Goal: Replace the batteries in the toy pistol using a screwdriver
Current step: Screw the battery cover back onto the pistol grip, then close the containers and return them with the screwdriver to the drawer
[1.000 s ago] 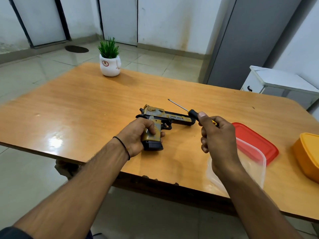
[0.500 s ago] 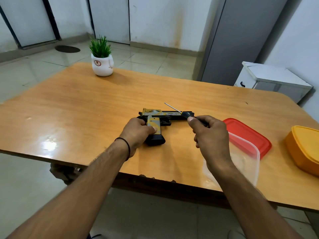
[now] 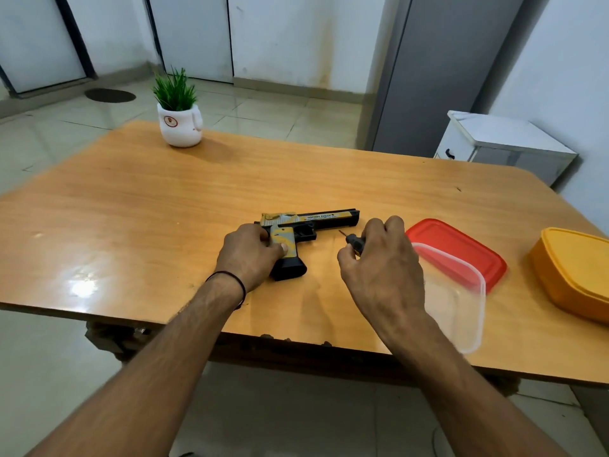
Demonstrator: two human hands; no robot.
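Head view looks down on a broad orange-brown wooden table (image 3: 158, 206) that fills the middle of the frame. At its centre a gold-and-black plastic toy pistol (image 3: 326, 218) lies flat on its side on the tabletop, barrel pointing to the right of the frame and grip toward the bottom. The left hand (image 3: 250, 255) grips the pistol's handle from the left, with its thumb pressed on the gold side panel. A thin black cord band (image 3: 238, 282) circles that wrist.

Just right of the pistol, the right hand (image 3: 382, 265) pinches a black-handled screwdriver (image 3: 355, 241) in curled fingers. Only a short piece of metal shaft shows, aimed up-left toward the trigger guard. Its tip seems clear of the toy, though it is too small to be sure.

Right of that hand a flat red plastic lid (image 3: 461, 249) lies on the table, and a clear rectangular plastic tub (image 3: 461, 318) overlaps its lower edge. A yellow lidded plastic box (image 3: 576, 275) sits at the right edge of the frame. A green plant in a white ceramic pot (image 3: 179, 125) stands on the table at upper left. A white cabinet (image 3: 504, 143) stands beyond the table at upper right.
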